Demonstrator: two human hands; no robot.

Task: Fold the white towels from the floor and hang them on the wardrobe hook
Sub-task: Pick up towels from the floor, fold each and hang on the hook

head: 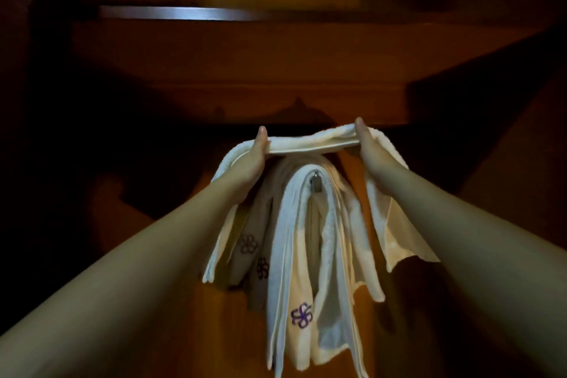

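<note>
A folded white towel is stretched flat between my two hands, just above the metal wardrobe hook. My left hand grips its left end and my right hand grips its right end, thumbs on top. The towel's loose ends droop down on both sides. Below it, several white towels with purple flower embroidery hang draped over the hook, against the wooden wardrobe panel.
A dark wooden shelf juts out right above my hands. Higher up, a metal rail glints. The wardrobe's sides are in deep shadow to the left and right.
</note>
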